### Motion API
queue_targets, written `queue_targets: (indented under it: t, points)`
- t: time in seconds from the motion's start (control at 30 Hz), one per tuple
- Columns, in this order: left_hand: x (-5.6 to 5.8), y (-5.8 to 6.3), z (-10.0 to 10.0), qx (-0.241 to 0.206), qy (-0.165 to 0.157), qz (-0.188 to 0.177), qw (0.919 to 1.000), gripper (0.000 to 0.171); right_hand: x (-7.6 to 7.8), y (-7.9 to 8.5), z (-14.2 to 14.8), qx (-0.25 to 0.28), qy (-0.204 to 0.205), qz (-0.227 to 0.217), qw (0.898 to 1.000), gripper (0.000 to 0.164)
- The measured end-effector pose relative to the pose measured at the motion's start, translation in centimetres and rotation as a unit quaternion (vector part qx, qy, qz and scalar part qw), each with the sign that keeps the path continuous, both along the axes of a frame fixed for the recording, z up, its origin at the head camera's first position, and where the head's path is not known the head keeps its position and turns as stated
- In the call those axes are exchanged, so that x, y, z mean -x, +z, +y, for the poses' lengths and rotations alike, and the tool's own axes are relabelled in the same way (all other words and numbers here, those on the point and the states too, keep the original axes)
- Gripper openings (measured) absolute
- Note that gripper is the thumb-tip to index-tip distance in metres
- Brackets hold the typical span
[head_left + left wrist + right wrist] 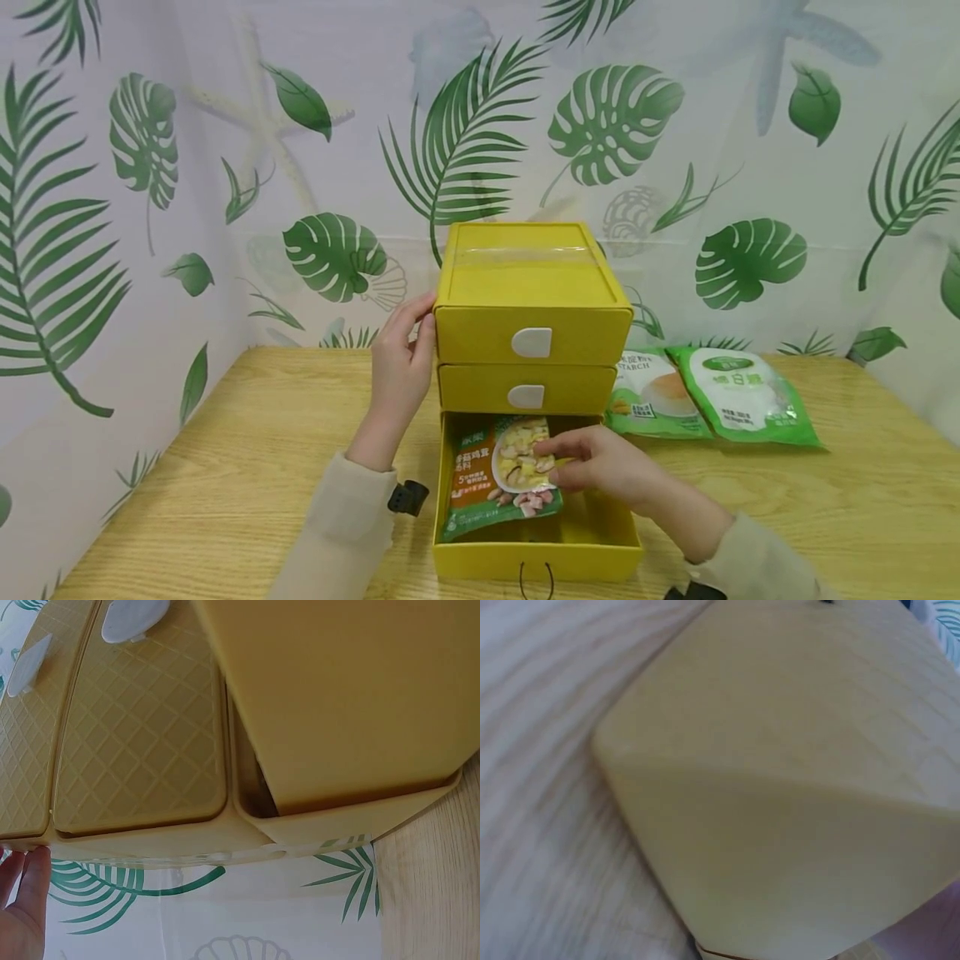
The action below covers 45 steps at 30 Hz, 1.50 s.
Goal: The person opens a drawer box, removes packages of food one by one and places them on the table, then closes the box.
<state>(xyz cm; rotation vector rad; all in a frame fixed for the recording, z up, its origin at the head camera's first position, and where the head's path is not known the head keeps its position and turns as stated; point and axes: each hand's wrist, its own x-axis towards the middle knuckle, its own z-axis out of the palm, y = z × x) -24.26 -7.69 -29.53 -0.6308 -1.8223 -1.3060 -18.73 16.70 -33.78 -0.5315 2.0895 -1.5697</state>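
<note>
A yellow drawer cabinet (534,267) stands upright, its bottom drawer (536,560) pulled out. Inside this drawer lies a green and orange soup-mix packet (480,492) with a bowl of food printed on it. My right hand (607,467) pinches the packet near its right edge, fingers and thumb curled at the printed bowl. My left hand (405,358) rests against the cabinet's left side, level with the upper drawers. Its fingertips also show at the cabinet edge in the left wrist view. The right wrist view shows the outside of a yellow drawer (780,847), with the fingers hidden.
Right of the cabinet, a green starch packet (660,400) and a green and white sugar packet (750,396) lie side by side on the wooden table (262,467). The two upper drawers are closed, with white pull tabs (532,342). A leaf-patterned cloth (322,167) hangs behind.
</note>
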Motion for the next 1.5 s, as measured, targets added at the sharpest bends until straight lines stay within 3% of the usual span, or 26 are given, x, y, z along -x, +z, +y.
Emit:
queue_targets:
  t: [0.27, 0.47, 0.7, 0.87, 1.27, 1.5]
  points:
    - [-0.1, 0.0, 0.0, 0.001, 0.000, 0.003, 1.0000, 0.024, -0.7, 1.0, 0.8, 0.090, -0.015, -0.070, 0.993, 0.046]
    - [0.0, 0.0, 0.0, 0.000, -0.006, 0.001, 1.0000, 0.024, -1.2, 1.3, 1.4, 0.152, -0.004, -0.088, 0.985, 0.042]
    - [0.1, -0.1, 0.1, 0.001, -0.007, -0.001, 1.0000, 0.024, -1.4, 1.1, 2.4, 0.223, 0.027, -0.080, 0.971, 0.029]
    - [0.1, -0.1, 0.0, 0.001, -0.001, 0.003, 1.0000, 0.023, -1.5, 1.2, 3.1, 0.250, 0.034, -0.078, 0.964, 0.032]
    - [0.0, 0.0, 0.0, -0.001, 0.001, -0.006, 1.0000, 0.023, -2.5, 2.3, 5.5, 0.323, 0.115, -0.053, 0.938, 0.043]
    - [0.0, -0.1, 0.0, 0.006, 0.010, -0.011, 0.9999, 0.024, -3.1, 3.0, 7.8, 0.343, 0.127, -0.045, 0.930, 0.046]
